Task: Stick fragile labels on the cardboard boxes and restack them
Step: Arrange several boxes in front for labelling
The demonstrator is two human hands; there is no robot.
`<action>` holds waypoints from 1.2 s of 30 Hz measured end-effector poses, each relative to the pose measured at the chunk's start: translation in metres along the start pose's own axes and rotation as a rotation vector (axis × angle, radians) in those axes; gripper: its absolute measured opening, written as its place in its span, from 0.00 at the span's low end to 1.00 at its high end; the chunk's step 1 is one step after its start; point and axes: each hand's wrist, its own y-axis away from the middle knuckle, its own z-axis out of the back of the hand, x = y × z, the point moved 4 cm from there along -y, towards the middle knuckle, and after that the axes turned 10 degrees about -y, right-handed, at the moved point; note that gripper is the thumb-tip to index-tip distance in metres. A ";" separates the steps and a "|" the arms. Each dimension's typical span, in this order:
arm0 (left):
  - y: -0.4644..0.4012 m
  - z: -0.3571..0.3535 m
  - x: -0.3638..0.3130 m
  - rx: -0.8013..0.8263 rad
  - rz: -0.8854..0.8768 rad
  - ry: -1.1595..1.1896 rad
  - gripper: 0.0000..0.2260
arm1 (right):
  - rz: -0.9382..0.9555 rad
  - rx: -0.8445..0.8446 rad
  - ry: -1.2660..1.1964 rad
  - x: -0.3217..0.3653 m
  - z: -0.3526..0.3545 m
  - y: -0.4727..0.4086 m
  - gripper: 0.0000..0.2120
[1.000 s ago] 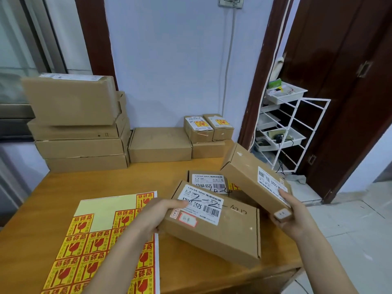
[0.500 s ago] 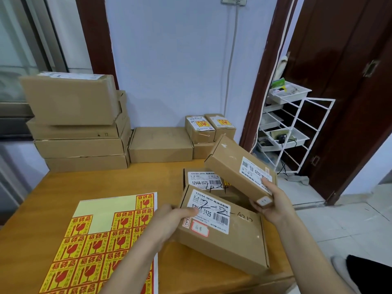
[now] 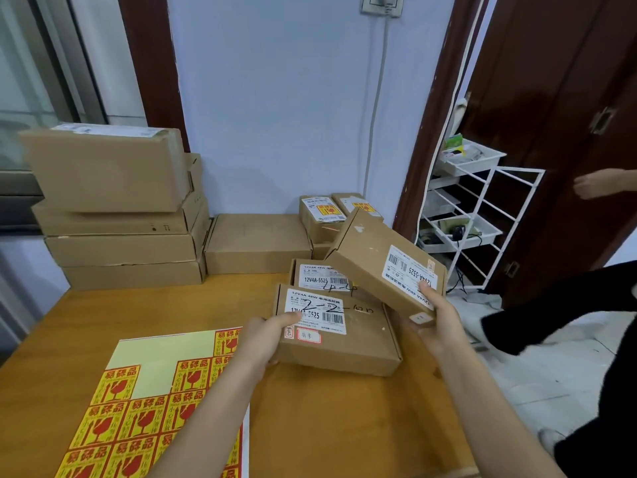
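A wooden table (image 3: 103, 322) fills the lower frame, with a label sheet (image 3: 138, 401) at lower left. At centre the left hand (image 3: 262, 339) grips a flat box (image 3: 355, 343); the right hand (image 3: 434, 322) holds a tilted box (image 3: 372, 257) above it. Stacked boxes (image 3: 113, 215) stand at upper left by a pale wall (image 3: 275, 98); a white rack (image 3: 482, 215) stands at right.

wooden table (image 3: 103, 326); white wire rack (image 3: 489, 215); dark door (image 3: 558, 81)

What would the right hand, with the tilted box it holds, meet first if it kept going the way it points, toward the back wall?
Probably the two small labelled boxes by the wall: the tilted box in the right hand already overlaps them in this view. Depth is unclear from the single view.
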 end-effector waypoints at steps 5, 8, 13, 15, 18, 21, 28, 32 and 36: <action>-0.009 -0.008 -0.001 -0.013 0.024 0.054 0.09 | 0.029 -0.036 0.058 0.004 0.005 -0.004 0.16; -0.010 -0.013 0.001 -0.027 0.019 0.059 0.09 | 0.014 -0.039 0.118 0.006 0.011 -0.002 0.18; -0.005 -0.021 0.004 -0.035 0.005 0.032 0.09 | -0.007 -0.049 0.200 0.008 0.021 0.003 0.28; -0.003 -0.016 0.004 -0.025 -0.005 0.011 0.10 | -0.015 -0.034 0.210 0.009 0.023 0.005 0.29; 0.000 -0.001 0.007 -0.010 -0.007 -0.020 0.15 | -0.016 -0.015 0.219 0.010 0.029 0.010 0.30; 0.005 0.013 0.013 0.007 0.007 -0.081 0.15 | -0.014 -0.031 0.200 0.010 0.036 0.013 0.25; 0.028 0.026 0.025 0.102 -0.006 -0.283 0.13 | -0.067 -0.072 0.172 -0.001 0.043 0.018 0.12; 0.036 0.029 0.031 0.190 -0.016 -0.359 0.15 | -0.096 -0.086 0.147 -0.005 0.040 0.019 0.10; 0.042 0.028 0.036 0.284 -0.046 -0.358 0.15 | -0.084 -0.077 0.178 -0.005 0.036 0.014 0.13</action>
